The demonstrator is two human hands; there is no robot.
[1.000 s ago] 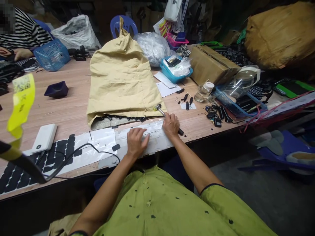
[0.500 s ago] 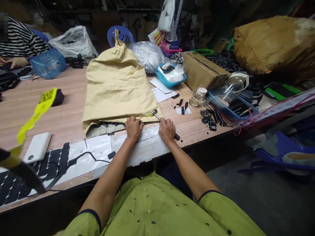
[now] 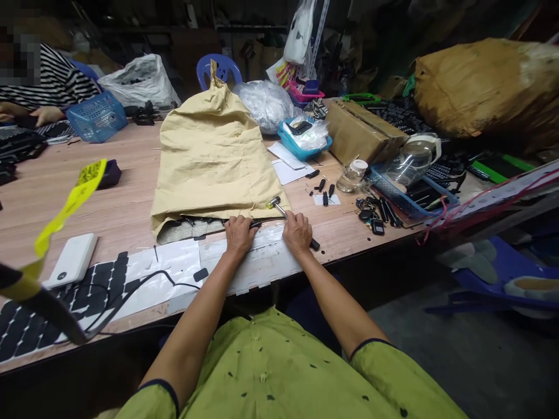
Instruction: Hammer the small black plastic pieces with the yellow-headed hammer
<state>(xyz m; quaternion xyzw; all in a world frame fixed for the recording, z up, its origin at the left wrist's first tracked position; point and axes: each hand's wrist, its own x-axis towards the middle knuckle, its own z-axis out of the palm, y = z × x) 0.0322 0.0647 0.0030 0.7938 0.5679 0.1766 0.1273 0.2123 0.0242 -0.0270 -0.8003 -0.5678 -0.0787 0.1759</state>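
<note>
In the head view, my right hand is wrapped round a small hammer, whose metal head rests at the front edge of a beige cloth bag. The dark end of its handle sticks out below my palm. Curled fingers of my left hand press down at the bag's open edge. A thin dark piece shows beside those fingers, but what they hold is mostly hidden. Under both hands lies a whitish board along the table's front edge. Grey and black contents show in the bag's mouth.
Left are a white power bank, black cable, dark panel and yellow tag. Right are a glass jar, key fobs, a blue basket and a carton. Someone in striped sleeves sits far left.
The view has shifted slightly, so the table appears a little further right and lower. My hands keep nearly the same place; the dark piece beside my left fingers shows more clearly.
</note>
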